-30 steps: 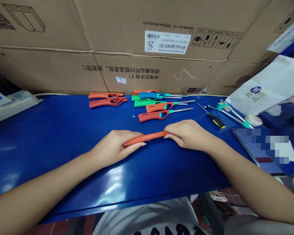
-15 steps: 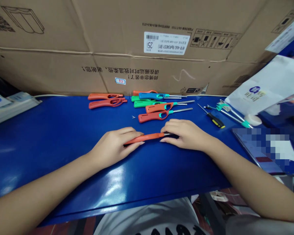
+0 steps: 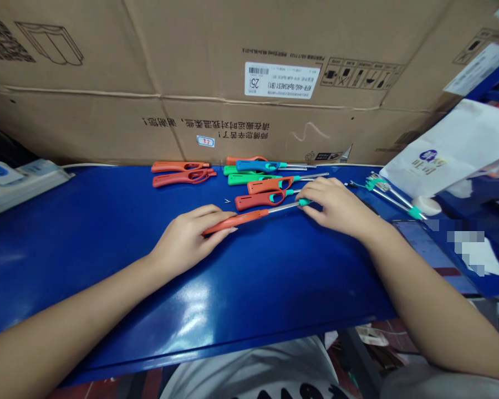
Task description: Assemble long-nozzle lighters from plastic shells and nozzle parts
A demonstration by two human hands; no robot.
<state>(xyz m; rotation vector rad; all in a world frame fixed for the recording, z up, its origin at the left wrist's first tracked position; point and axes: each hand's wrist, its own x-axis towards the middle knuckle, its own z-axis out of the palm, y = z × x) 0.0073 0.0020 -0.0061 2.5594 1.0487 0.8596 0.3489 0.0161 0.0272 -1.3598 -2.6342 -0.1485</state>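
My left hand (image 3: 193,235) is closed around the handle end of an orange utility lighter (image 3: 247,216), held edge-on just above the blue table. From the lighter's front end a thin metal rod (image 3: 283,207) runs to the right, with a teal piece (image 3: 304,203) at its far end. My right hand (image 3: 335,205) pinches that teal piece between thumb and fingers. How deep the rod sits in the orange body cannot be seen. Just beyond lie a red lighter (image 3: 255,200) and an orange lighter (image 3: 266,185), both with teal triggers and metal rods.
Green and blue lighters (image 3: 255,165) are stacked by the cardboard box (image 3: 216,105). Two rodless bodies (image 3: 178,177) lie to their left. Rods with teal ends (image 3: 393,197), a white roll (image 3: 426,205), a paper bag (image 3: 453,149) and a tablet-like device (image 3: 428,249) are on the right.
My right hand has moved right and away from me, so more rod and the teal piece now show. My left hand has shifted slightly left with the lighter. The screwdriver is now mostly hidden.
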